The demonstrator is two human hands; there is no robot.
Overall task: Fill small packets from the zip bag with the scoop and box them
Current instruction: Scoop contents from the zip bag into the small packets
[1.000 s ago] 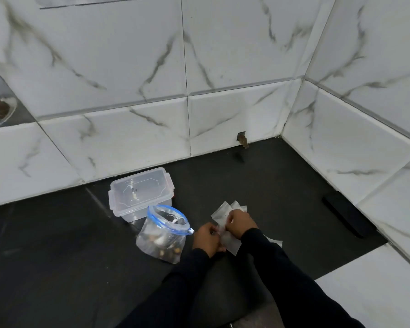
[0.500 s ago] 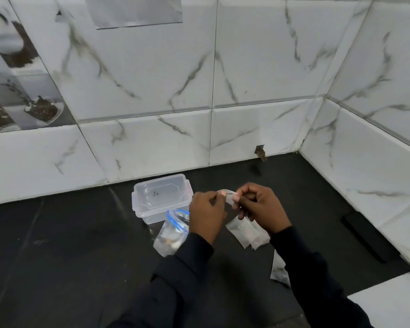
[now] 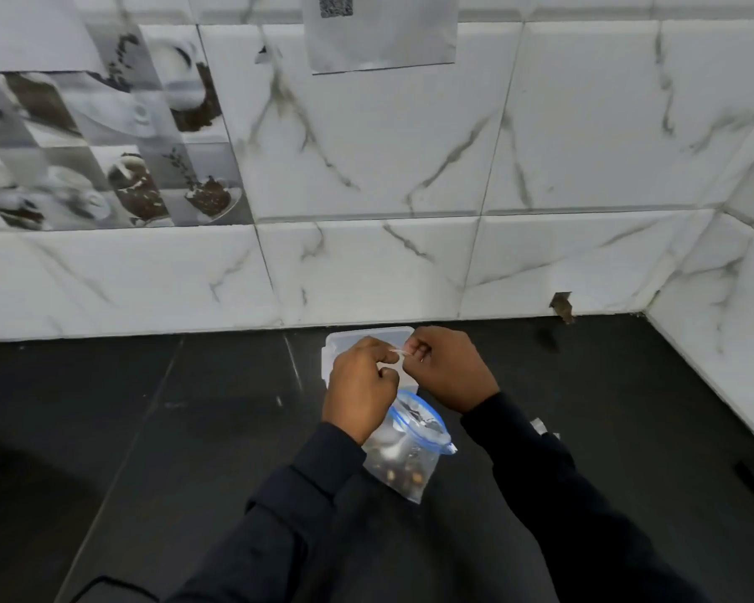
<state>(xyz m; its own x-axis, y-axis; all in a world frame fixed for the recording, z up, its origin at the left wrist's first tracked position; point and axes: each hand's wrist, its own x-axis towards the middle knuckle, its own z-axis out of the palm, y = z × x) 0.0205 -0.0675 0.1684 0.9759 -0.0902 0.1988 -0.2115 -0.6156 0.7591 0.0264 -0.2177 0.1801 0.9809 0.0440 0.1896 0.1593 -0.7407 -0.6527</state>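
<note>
Change: both hands, which held the packet to the right of the box half a second ago, now hold it in front of the box and cover most of it; the zip bag shows between the wrists.
Left hand: fingers curled, thumb and forefinger pinching the left end of the packet.
Right hand: fingers curled, fingertips pinching the right end, so the grip is narrow and shared.
Packet: small and clear, seen edge-on in the grip; contents cannot be told.
Box: clear plastic, just behind the grip, against the foot of the wall.
Zip bag: blue-rimmed, below the grip toward the person, mouth open, dark pieces at the bottom.
Spare packets: right of the grip, mostly hidden by the right sleeve.
Bench: dark, carrying box and bag.
Wall: marble-veined tiles with a paper sheet stuck above the grip.
</note>
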